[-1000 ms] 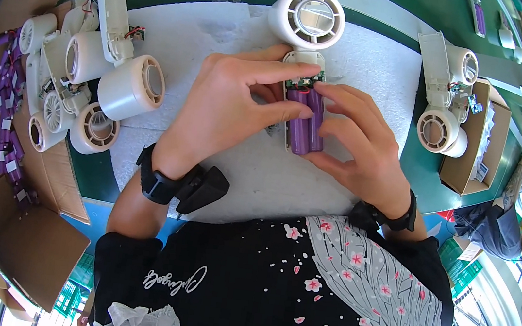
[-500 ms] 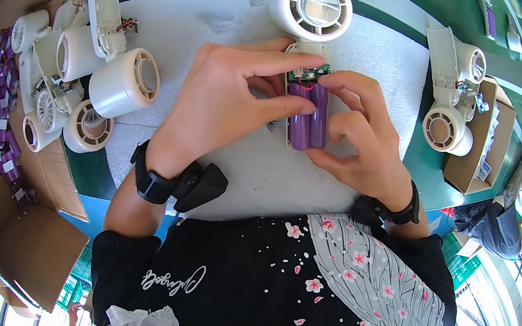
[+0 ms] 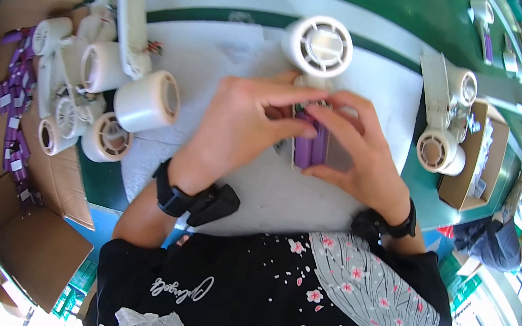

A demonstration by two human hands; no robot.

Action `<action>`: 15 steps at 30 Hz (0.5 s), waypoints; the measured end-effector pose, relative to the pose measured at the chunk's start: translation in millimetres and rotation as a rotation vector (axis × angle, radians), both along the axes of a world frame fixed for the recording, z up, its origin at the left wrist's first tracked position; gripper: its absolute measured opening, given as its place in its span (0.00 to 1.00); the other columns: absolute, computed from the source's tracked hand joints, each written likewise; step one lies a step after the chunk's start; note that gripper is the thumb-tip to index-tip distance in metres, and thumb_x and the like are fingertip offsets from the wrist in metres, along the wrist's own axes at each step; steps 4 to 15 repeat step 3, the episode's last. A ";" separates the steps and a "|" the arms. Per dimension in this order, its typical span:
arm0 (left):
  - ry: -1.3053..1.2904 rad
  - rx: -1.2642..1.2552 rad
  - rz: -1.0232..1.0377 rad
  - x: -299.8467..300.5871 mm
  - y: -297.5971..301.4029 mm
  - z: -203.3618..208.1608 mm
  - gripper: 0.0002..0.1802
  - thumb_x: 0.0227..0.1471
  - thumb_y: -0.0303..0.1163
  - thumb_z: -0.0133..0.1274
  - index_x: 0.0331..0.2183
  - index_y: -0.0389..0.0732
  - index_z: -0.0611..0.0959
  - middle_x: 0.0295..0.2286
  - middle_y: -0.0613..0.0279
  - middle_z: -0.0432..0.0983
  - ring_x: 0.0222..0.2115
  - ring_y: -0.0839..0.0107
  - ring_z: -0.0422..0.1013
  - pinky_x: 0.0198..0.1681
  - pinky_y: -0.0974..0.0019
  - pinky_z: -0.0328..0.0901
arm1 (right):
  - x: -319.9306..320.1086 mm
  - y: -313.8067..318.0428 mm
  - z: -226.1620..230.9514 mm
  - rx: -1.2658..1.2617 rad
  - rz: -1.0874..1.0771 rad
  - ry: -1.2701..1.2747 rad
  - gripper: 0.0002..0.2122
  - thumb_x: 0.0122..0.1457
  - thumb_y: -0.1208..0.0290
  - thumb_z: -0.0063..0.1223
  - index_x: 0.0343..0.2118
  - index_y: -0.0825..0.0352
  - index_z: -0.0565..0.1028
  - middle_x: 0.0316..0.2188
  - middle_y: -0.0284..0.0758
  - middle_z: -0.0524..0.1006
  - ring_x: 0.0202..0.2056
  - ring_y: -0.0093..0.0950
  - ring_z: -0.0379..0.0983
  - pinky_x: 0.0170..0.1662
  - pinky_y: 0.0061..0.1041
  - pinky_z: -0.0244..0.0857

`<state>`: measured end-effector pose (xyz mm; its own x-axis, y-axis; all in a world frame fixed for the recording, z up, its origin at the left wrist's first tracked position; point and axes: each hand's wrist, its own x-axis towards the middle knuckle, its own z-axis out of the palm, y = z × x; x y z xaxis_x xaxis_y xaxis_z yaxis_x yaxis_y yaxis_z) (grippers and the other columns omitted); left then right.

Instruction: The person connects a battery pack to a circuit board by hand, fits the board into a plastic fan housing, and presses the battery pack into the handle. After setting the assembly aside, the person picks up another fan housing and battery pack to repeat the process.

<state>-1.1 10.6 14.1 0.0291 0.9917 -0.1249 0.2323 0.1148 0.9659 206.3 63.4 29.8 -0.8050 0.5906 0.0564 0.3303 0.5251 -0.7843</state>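
Note:
A white handheld fan lies on the pale foam sheet in front of me, its round head pointing away and its handle open. Inside the handle sits a purple battery pack of two cells side by side. My left hand grips the handle from the left, its thumb pressing on the pack's upper part. From the other side my right hand closes round the pack, thumb at its lower end and index finger across its top. The fingers of both hands meet there and mostly hide a green circuit board.
At left stand several part-assembled white fans beside a cardboard box with many purple battery packs. Two more fan bodies lie at right, near a small carton. A person sits farther right.
My right index finger has moved left over the circuit board, up against my left fingers. The whole scene sits lower in the picture, as the view has tilted.

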 end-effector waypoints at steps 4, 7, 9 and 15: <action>-0.025 0.172 0.008 -2.2 -3.1 -4.6 0.24 0.38 0.26 0.67 0.43 0.46 0.84 0.31 0.52 0.81 0.25 0.73 0.78 0.31 0.71 0.71 | 4.1 0.7 -8.4 0.041 0.103 -0.013 0.43 0.33 0.74 0.74 0.58 0.61 0.66 0.56 0.38 0.61 0.59 0.43 0.60 0.59 0.40 0.62; -0.025 0.172 0.008 -2.2 -3.1 -4.6 0.24 0.38 0.26 0.67 0.43 0.46 0.84 0.31 0.52 0.81 0.25 0.73 0.78 0.31 0.71 0.71 | 4.1 0.7 -8.4 0.041 0.103 -0.013 0.43 0.33 0.74 0.74 0.58 0.61 0.66 0.56 0.38 0.61 0.59 0.43 0.60 0.59 0.40 0.62; -0.025 0.172 0.008 -2.2 -3.1 -4.6 0.24 0.38 0.26 0.67 0.43 0.46 0.84 0.31 0.52 0.81 0.25 0.73 0.78 0.31 0.71 0.71 | 4.1 0.7 -8.4 0.041 0.103 -0.013 0.43 0.33 0.74 0.74 0.58 0.61 0.66 0.56 0.38 0.61 0.59 0.43 0.60 0.59 0.40 0.62; -0.025 0.172 0.008 -2.2 -3.1 -4.6 0.24 0.38 0.26 0.67 0.43 0.46 0.84 0.31 0.52 0.81 0.25 0.73 0.78 0.31 0.71 0.71 | 4.1 0.7 -8.4 0.041 0.103 -0.013 0.43 0.33 0.74 0.74 0.58 0.61 0.66 0.56 0.38 0.61 0.59 0.43 0.60 0.59 0.40 0.62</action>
